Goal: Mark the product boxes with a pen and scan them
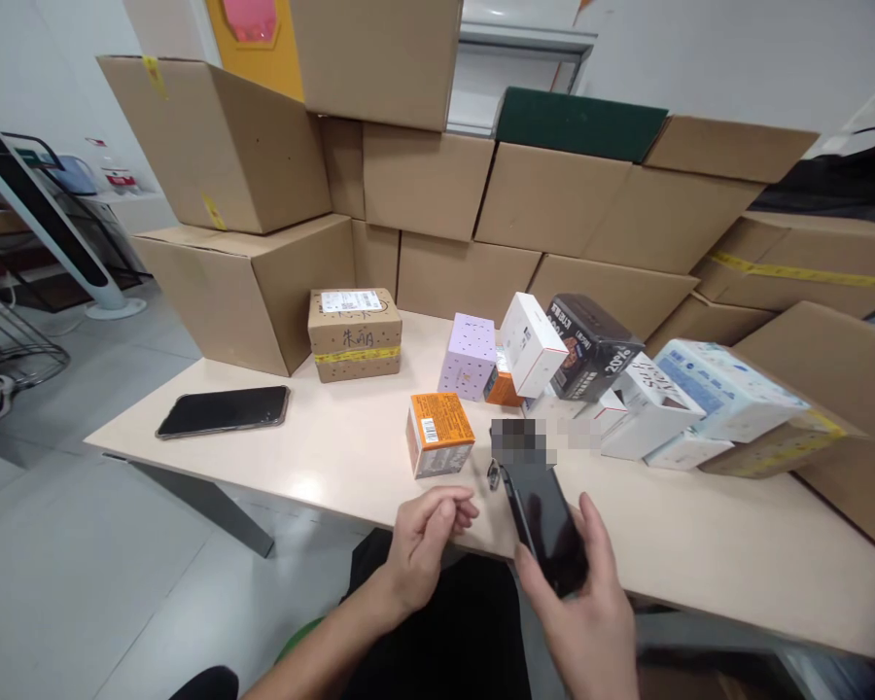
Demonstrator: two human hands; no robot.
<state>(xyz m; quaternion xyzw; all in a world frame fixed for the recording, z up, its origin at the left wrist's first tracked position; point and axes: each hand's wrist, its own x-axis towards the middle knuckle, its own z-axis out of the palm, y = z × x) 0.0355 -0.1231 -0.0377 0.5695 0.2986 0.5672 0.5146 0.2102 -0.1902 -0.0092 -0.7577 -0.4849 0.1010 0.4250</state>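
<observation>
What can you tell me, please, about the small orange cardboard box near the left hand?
The small orange cardboard box looks closed, its top bearing dark print and a white barcode patch; its front side is greyish, with pale lettering too blurred to read. It rests flat on the pale tabletop, just beyond the left hand, which appears not to touch it.

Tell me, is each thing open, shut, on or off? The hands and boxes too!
Phone: flat, screen dark.
Black device: held in the right hand, screen looks dark.
Left hand: loosely curled, nothing seen in it.
Taped box: shut.
Front orange box: looks shut.
Purple box: looks shut.
Black box: tilted, looks shut.
Other boxes: can't tell for all.
</observation>
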